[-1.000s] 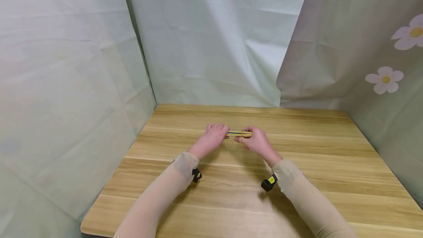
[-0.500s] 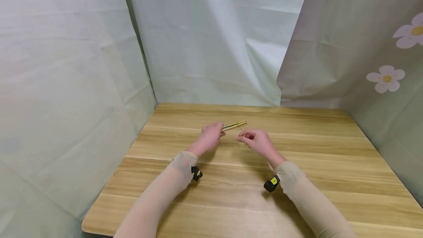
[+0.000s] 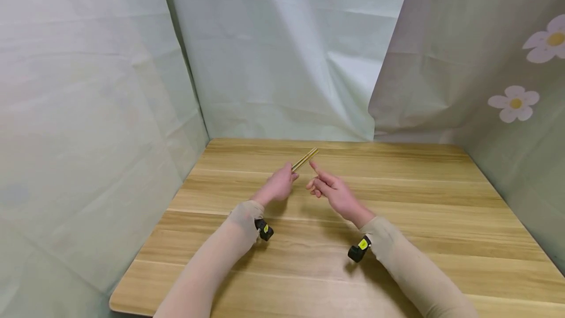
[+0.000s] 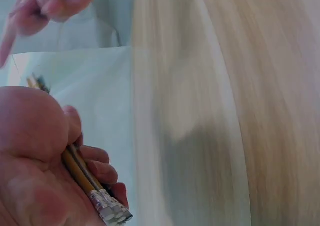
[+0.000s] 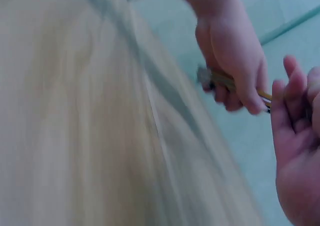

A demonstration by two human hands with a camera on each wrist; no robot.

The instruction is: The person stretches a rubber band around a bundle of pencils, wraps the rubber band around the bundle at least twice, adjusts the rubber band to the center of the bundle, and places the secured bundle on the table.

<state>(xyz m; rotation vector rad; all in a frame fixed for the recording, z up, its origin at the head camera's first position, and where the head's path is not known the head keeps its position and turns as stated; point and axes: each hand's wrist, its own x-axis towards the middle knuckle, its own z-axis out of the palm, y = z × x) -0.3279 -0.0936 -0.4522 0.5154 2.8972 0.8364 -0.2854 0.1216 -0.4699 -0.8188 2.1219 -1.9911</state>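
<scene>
My left hand [image 3: 280, 184] grips a bundle of pencils [image 3: 304, 159], which slants up and away to the right above the table. In the left wrist view, the pencils [image 4: 80, 171] lie across the palm, metal ferrules and eraser ends showing below the fingers. Just right of the bundle's far end is my right hand [image 3: 337, 193], index finger extended towards the pencils and the other fingers bent near the thumb. Thin lines run from its fingers towards the pencils in the left wrist view, apparently a stretched rubber band [image 4: 16, 63]; its full loop is too fine to see.
A wood-grain table [image 3: 300, 269] spreads beneath both hands. Pale cloth sheets [image 3: 282, 63] hang behind and at both sides, with printed white flowers on the right one. A small black camera sits on each wrist.
The pencil bundle has swung from level to a steep slant, its right end away from me. My right hand has left the bundle, drawn the band out, and now extends its index finger.
</scene>
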